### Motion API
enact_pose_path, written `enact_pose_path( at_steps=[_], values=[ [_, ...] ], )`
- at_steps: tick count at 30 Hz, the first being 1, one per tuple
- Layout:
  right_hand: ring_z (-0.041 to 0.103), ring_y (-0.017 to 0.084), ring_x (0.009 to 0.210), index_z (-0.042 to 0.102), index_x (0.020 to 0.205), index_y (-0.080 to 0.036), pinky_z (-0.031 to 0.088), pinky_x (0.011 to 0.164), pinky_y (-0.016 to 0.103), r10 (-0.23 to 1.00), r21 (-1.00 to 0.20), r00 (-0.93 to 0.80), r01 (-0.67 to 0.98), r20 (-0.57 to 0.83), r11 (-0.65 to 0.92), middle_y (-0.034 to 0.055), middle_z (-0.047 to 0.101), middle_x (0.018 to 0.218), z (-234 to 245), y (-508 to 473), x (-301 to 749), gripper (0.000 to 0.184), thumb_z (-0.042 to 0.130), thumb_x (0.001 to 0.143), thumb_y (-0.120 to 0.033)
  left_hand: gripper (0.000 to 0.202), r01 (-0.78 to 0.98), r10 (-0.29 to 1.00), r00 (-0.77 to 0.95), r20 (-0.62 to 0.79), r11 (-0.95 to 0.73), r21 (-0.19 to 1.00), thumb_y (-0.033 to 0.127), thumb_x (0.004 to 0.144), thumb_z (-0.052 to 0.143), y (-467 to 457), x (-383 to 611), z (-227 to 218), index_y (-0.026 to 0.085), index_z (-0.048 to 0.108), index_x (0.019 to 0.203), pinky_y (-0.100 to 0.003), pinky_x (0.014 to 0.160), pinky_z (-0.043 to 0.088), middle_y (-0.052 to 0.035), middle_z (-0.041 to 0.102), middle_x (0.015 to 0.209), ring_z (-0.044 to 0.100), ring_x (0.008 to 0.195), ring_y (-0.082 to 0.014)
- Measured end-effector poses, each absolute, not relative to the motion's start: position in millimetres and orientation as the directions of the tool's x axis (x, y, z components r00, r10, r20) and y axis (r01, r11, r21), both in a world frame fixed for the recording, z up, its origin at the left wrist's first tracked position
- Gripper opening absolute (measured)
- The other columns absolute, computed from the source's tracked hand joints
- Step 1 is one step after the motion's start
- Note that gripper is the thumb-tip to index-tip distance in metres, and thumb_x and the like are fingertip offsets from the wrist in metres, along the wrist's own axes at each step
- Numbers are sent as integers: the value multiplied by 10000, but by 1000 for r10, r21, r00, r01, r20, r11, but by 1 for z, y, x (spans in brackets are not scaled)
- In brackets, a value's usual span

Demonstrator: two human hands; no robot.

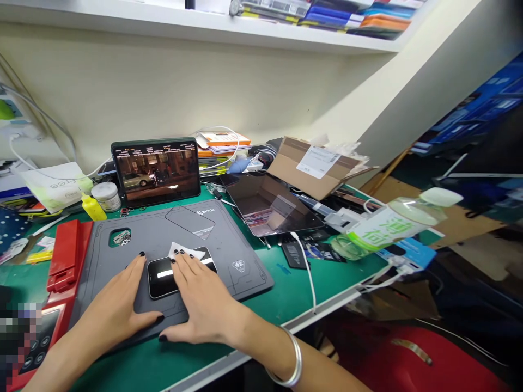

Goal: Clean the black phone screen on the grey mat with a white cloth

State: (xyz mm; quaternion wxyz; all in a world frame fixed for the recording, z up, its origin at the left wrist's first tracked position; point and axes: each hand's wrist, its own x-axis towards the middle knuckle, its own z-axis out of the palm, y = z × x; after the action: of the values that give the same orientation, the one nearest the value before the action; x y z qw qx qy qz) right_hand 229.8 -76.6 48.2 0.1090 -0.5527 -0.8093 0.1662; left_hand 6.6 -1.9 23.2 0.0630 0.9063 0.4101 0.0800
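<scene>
Pressing down on a glossy black smartphone (163, 279), the right hand (200, 298) had its fingers (182, 268) spread, dark-painted tips resting on a crumpled white wipe (186, 251) at the phone's top edge, no pinch there. The left hand (112, 307) lay spread, fingertips just beside the phone, on a dark grey repair mat (231, 267). The right hand covered part of the phone, and which face lay up was hard to make out!
</scene>
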Motion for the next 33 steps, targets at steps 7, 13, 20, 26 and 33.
enact_pose_path(
  at_steps=[7,13,20,26,33],
  values=[
    [70,361,1468,231,1486,45,114,1209,474,955,-399,-284,888,-83,230,259,116,1572,44,-94,252,1182,618,693,-743,958,740,756,650,75,-653,160,509,696,682,-2,8,24,108,282,1469,-447,1044,461,-198,390,1494,450,1328,-341],
    [35,326,1476,195,1504,14,83,1216,453,910,-466,-403,827,-100,315,230,79,1582,54,-113,239,1134,556,750,-752,948,737,757,648,86,-651,183,470,683,684,-5,11,28,117,283,1466,-462,1037,463,-206,394,1487,455,1321,-354],
    [202,310,1453,299,1464,20,96,1212,366,839,-392,-539,758,72,521,223,275,1547,57,-102,209,1101,632,722,-722,803,715,736,668,106,-675,181,402,738,577,-5,12,29,106,310,1435,-481,1033,460,-224,426,1463,465,1315,-349],
    [229,328,1439,371,1417,36,140,1201,386,830,-354,-543,757,125,549,241,314,1526,50,-88,195,1077,620,712,-740,774,734,749,659,64,-660,162,393,768,535,-7,14,34,91,289,1437,-462,1051,446,-221,409,1477,447,1332,-336],
    [206,341,1447,315,1453,37,138,1207,415,903,-399,-420,816,85,418,246,264,1545,44,-79,206,1128,647,689,-724,872,743,760,649,25,-641,195,441,722,625,-8,16,40,114,272,1449,-478,1051,439,-222,398,1483,444,1332,-347]
  ],
)
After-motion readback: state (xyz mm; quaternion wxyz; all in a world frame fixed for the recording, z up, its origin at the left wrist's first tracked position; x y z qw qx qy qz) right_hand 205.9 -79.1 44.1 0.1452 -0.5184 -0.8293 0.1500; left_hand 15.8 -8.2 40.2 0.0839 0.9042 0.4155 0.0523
